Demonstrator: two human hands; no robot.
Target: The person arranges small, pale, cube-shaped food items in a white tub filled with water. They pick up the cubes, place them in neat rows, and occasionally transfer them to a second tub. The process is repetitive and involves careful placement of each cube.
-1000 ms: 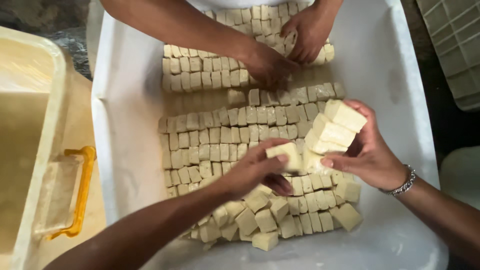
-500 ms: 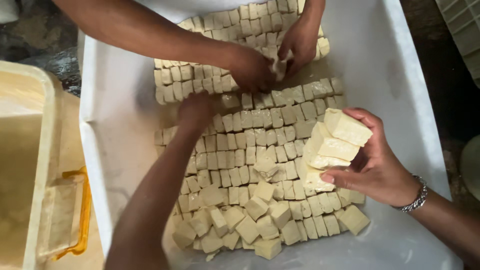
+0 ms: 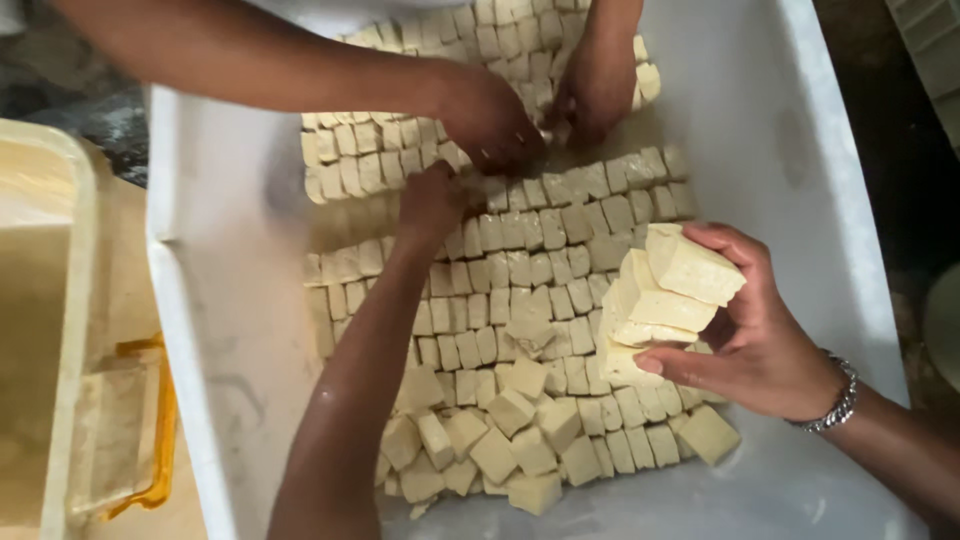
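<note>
Right now we grip a stack of pale cream tofu blocks (image 3: pixel 668 295) in our right hand (image 3: pixel 765 345), fingers curled around it, held just above the rows of small cut tofu cubes (image 3: pixel 520 270) in the large white plastic tub (image 3: pixel 800 150). Our left hand (image 3: pixel 432 205) presses down on a cube row, closed or not we cannot tell. A co-worker's two hands (image 3: pixel 540 105) work the far rows. A yellow plastic crate (image 3: pixel 70 300) sits left of the tub.

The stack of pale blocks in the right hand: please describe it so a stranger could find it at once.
Look at the big white tub, on its right side. There the right hand, with a wrist chain, holds a stack of pale blocks. Unlike the small cubes in flat rows, they are larger and lifted.
</note>
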